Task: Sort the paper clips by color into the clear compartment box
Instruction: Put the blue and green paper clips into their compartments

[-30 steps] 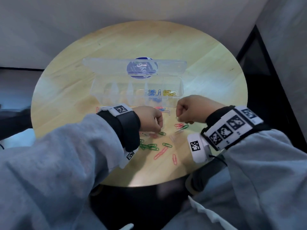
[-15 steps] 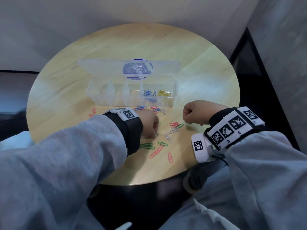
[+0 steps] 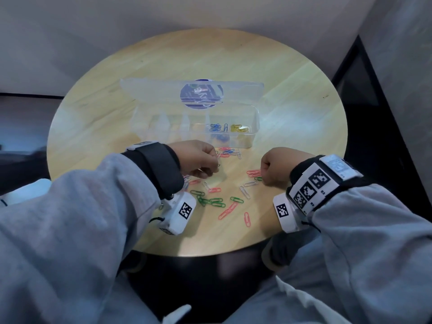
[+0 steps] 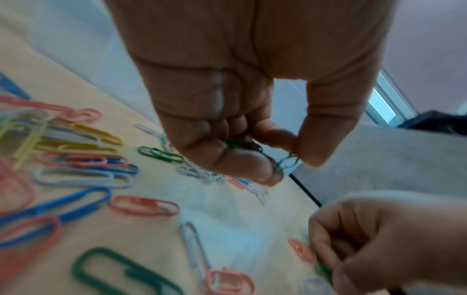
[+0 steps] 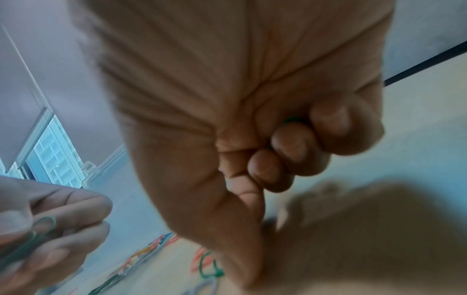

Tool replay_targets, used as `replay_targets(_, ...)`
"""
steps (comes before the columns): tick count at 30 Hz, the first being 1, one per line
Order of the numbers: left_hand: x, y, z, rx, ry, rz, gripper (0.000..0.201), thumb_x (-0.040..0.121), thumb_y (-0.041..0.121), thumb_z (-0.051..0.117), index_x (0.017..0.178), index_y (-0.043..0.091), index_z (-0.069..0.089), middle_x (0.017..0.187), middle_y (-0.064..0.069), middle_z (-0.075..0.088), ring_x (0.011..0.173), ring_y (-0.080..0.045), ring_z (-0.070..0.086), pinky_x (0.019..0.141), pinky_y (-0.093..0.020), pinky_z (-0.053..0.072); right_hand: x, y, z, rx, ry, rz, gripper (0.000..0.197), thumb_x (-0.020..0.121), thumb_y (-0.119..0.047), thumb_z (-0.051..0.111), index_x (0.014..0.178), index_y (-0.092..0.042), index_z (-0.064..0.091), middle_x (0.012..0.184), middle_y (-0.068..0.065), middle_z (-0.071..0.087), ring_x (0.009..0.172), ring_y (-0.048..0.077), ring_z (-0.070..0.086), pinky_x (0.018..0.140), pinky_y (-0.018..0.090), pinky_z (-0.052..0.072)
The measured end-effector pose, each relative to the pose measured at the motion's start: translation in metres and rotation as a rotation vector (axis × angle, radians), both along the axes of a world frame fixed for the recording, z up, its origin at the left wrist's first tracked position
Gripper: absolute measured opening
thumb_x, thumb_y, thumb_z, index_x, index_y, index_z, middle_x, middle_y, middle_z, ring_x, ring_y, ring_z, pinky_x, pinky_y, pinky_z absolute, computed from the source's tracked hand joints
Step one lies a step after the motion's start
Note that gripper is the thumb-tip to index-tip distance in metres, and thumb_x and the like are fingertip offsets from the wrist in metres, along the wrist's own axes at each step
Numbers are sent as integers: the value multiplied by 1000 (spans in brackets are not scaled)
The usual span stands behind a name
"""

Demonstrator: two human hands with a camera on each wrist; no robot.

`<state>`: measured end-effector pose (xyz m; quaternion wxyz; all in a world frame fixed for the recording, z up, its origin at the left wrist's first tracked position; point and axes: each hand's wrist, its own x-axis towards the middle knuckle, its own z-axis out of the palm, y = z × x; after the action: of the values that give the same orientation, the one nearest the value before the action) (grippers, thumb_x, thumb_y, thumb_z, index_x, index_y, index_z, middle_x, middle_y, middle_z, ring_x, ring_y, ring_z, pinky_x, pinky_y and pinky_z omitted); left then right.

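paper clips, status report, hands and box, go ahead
Left hand pinches green clips. Right hand fisted on a green clip. Clear box open, blue and yellow sorted; green, red, white clips loose on table. Nothing blocking.

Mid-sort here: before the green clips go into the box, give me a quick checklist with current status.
1. Box lid open: ok.
2. Left hand holds green clips: ok.
3. Right hand curled round something green: ok; how many clips, cannot tell.
4. Free compartment for green: ok; only blue clips and yellow clips fill sections, the left ones look empty.
5. Green all gathered: not ok; loose green clips lie on the table.
6. Held clips free of other colours: cannot tell.
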<state>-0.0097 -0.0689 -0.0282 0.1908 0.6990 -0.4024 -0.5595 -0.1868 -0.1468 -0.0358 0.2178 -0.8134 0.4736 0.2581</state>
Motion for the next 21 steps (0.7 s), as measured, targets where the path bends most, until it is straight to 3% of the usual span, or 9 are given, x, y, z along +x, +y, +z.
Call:
replay_targets(4, 7, 5, 2, -8, 107, 106, 37, 88, -12, 47, 61, 11, 37, 65, -10, 56, 39, -6, 55, 44, -14, 43, -3, -1, 6, 31, -40, -41, 9, 80, -12, 60, 71, -15, 57, 71, 1, 56, 70, 19, 53, 63, 26, 44)
replay_targets(8, 10, 9, 2, 5, 152, 169, 33, 88, -11, 45, 65, 12, 40, 47, -2, 61, 38, -7, 56, 42, -14, 43, -13, -5, 19, 162, -239, -120, 15, 78, -17, 66, 66, -18, 57, 64, -3, 54, 58, 13, 48, 60, 24, 41)
replay_targets(12, 10, 11, 5, 24, 134, 202, 29, 89, -10, 39, 77, 13, 52, 53, -4, 58, 37, -6, 53, 39, -11, 42, -13, -2, 19, 378, -482, -219, 23, 79, -4, 67, 64, -14, 53, 62, 1, 57, 53, 12, 51, 57, 19, 45)
replay_targets(16, 5, 11, 8, 65, 36, 156, 36, 88, -7, 30, 83, 16, 58, 61, -4, 47, 41, -9, 44, 43, -16, 34, -6, 2, 13, 605, -664, -347, 24, 85, 12, 51, 80, -10, 56, 61, 4, 49, 50, 13, 48, 48, 17, 46)
replay_targets(18, 2, 10, 8, 112, -20, 110, 31, 90, 0, 33, 84, 17, 58, 60, -1, 41, 48, -11, 34, 47, -19, 26, -3, 4, 12, 686, -668, -362, 31, 87, 14, 41, 87, -10, 61, 57, 3, 44, 51, 13, 44, 47, 18, 45)
replay_targets(21, -3, 13, 9, 122, -176, -96, 13, 93, 17, 48, 92, 17, 60, 61, 1, 37, 50, -12, 29, 48, -22, 23, 2, 10, 11, 702, -614, -348, 34, 85, 13, 33, 74, -6, 60, 56, 5, 44, 52, 14, 44, 47, 20, 42)
